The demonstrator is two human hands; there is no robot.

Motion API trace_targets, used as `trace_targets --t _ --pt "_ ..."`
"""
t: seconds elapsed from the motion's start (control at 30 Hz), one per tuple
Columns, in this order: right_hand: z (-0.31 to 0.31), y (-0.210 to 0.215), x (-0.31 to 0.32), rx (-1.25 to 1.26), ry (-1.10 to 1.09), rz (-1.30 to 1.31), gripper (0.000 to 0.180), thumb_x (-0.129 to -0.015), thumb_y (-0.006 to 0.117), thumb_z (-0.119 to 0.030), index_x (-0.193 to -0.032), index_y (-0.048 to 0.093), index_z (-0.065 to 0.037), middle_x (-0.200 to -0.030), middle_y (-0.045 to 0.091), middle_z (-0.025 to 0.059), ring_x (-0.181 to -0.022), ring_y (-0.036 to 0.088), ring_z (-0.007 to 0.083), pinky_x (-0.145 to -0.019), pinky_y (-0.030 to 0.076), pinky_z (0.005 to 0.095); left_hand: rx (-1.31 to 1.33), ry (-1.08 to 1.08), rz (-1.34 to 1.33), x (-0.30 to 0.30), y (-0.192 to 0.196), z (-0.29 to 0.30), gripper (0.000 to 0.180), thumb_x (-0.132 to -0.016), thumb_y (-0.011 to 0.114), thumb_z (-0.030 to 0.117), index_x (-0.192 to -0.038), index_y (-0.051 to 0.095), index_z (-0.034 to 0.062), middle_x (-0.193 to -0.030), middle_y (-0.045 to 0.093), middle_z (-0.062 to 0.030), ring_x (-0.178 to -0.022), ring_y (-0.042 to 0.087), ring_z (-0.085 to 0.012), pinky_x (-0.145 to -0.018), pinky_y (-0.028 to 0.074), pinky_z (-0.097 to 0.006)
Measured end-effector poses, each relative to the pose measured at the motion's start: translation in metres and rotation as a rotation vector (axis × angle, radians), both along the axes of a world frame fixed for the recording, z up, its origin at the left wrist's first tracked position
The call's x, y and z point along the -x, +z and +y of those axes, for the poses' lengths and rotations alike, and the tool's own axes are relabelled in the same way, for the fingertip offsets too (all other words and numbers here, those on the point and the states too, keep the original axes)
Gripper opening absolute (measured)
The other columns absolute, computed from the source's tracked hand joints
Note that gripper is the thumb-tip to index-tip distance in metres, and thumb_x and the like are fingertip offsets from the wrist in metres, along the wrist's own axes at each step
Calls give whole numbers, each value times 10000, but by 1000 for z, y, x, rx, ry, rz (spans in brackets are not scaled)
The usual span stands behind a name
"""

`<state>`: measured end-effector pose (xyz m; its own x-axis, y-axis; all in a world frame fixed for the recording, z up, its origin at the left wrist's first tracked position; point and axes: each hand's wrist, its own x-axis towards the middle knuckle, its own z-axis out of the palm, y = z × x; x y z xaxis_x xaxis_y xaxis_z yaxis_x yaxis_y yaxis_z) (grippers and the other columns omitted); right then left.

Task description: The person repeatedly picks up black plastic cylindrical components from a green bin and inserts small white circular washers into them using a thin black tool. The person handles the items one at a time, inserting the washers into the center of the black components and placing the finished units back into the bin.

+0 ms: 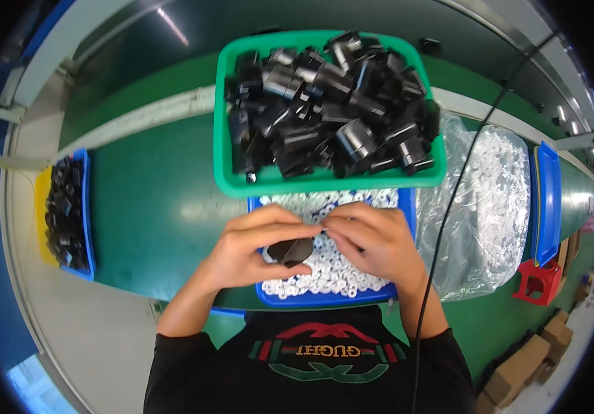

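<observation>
My left hand (235, 248) is curled round a dark, rounded plastic part (291, 252), thumb below it and fingers over the top. Close by, my right hand (379, 241) has its thumb and forefinger pinched together, meeting the left fingertips at the part's upper right. A tiny pale speck shows at that pinch, too small to name. Both hands are above a blue tray (338, 301) filled with small white rings (335, 272). Just beyond it, a green basket (331, 185) is heaped with glossy black plastic parts (324, 90).
A clear plastic bag (448, 255) of white rings lies to the right, beside an upright blue tray (549, 200). At far left stands a yellow-and-blue bin (88, 207) of black parts. A black cable (459, 183) hangs across the right side. A red stool (539, 283) and cardboard boxes (517, 366) are lower right.
</observation>
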<state>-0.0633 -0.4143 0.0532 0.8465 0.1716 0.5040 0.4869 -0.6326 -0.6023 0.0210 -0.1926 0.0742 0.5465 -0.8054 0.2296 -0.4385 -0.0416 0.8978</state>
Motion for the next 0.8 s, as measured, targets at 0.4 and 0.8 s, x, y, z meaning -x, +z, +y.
trace_targets --t 0.4,0.8 --pt "16 29 5 -380 201 104 338 -661 814 43 -981 754 -51 -941 646 76 -671 595 139 -481 435 220 107 -69 333 4 -20 7 815 -635 894 161 -1346 537 -16 -1004 736 -145 -984 705 -245 -940 501 -369" --pt "19 17 3 -280 225 147 478 -633 894 -120 -1070 721 -35 -965 570 79 -681 593 155 -520 463 250 161 -162 441 4 -29 5 986 -627 896 179 -1474 398 92 -1019 742 -106 -1024 694 -249 -948 486 -355"
